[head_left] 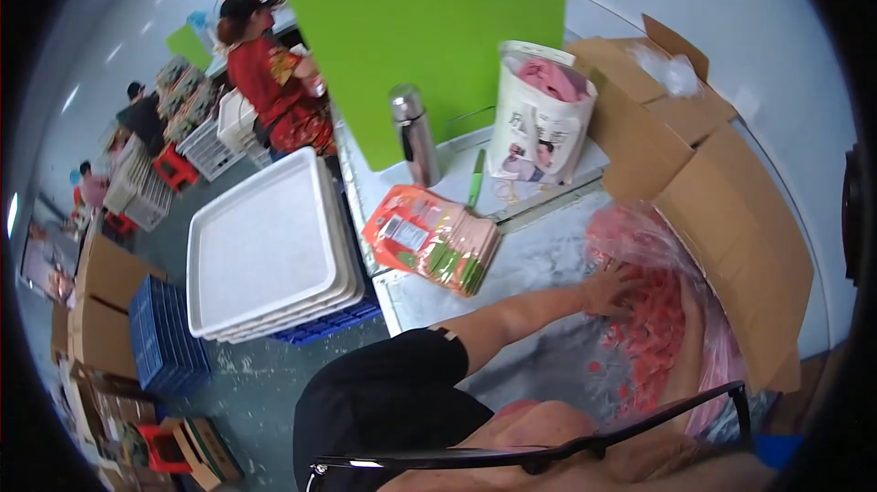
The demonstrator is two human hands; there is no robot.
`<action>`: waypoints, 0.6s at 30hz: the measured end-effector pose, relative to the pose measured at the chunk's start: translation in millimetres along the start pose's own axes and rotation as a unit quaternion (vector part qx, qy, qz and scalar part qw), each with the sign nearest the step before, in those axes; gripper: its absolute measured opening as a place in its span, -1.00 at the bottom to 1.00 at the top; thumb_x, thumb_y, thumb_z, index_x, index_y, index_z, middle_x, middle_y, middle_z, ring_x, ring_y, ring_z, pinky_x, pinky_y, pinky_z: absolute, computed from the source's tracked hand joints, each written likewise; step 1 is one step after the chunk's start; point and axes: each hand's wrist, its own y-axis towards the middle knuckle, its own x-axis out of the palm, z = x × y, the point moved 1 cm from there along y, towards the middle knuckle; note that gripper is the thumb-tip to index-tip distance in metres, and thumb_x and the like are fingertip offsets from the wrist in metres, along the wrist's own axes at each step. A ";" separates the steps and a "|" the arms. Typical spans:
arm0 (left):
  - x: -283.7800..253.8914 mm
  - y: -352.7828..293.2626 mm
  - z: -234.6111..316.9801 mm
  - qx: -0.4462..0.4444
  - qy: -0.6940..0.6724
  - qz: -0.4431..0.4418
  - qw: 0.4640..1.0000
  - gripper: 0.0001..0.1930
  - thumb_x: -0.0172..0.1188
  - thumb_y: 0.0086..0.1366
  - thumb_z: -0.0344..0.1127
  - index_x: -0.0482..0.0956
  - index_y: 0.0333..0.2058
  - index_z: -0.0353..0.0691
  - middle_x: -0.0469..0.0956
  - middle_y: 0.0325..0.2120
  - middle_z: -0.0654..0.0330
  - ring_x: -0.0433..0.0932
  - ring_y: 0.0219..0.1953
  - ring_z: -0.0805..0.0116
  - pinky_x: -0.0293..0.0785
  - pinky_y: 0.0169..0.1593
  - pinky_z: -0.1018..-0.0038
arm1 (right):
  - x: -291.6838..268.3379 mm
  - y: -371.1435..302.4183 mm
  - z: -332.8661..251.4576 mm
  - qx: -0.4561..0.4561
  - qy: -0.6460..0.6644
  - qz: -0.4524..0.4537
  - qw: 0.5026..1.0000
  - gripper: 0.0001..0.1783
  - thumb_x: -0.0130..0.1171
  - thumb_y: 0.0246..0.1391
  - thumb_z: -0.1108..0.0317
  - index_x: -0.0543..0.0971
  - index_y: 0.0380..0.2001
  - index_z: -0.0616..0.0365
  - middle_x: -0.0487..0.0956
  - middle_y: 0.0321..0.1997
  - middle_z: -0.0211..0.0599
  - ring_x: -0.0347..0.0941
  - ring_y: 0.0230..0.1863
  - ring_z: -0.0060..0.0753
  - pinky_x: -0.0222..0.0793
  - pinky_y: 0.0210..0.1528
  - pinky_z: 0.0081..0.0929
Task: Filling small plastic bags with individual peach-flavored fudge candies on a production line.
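Observation:
A loose heap of small red pieces [644, 332] lies on the pale metal work surface [534, 309]; I cannot tell their kind. My left hand [610, 289] reaches across from the left and rests on the heap's upper left side, its fingers stretched out over the pieces. Along the heap's right side runs my right forearm, with my right hand [692, 298] against a clear pinkish plastic bag [630, 229]. That hand's fingers are hidden by the bag and the pieces. The bag spreads round the top and right of the heap, beside an opened cardboard box [731, 218].
Left of the heap lie an orange printed package [431, 238] and a green-handled tool [476, 179]. A steel flask [415, 136] and a white bag [539, 122] stand by a green board [429, 35]. Stacked white trays [265, 245] stand beside the table. Several people work further back.

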 end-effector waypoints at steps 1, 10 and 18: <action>0.7 -4.3 -4.7 0.012 -0.003 -0.014 1.000 -0.10 0.27 -0.05 0.23 0.30 0.27 -0.02 0.21 0.24 -0.13 0.04 0.31 -0.25 -0.07 0.33 -0.10 | 9.1 -0.2 -13.8 -0.037 0.051 -0.015 0.998 -0.21 -0.05 0.22 -0.21 0.36 0.23 0.28 0.35 0.30 0.09 0.20 0.36 0.01 0.04 0.39 -0.23; -6.9 -38.2 19.2 -0.037 0.032 -0.237 0.970 -0.12 0.31 -0.03 0.10 0.22 0.32 0.18 0.21 0.29 0.04 0.10 0.33 -0.13 0.09 0.21 -0.27 | -6.4 -149.3 -168.7 -0.043 -0.089 0.001 0.995 -0.19 0.00 0.22 -0.16 0.26 0.28 0.31 0.29 0.33 0.13 0.15 0.38 0.05 0.04 0.39 -0.25; -71.1 -154.2 6.2 -0.032 0.062 0.068 0.995 -0.63 0.19 0.04 -0.28 0.54 -0.12 -0.15 0.58 -0.22 -0.02 0.57 -0.12 0.01 0.54 -0.13 0.17 | 72.1 -201.1 -146.2 -0.059 -0.264 0.085 0.959 -0.20 -0.09 0.22 -0.24 0.11 0.41 -0.13 -0.03 0.50 -0.01 -0.18 0.50 0.17 -0.29 0.41 0.31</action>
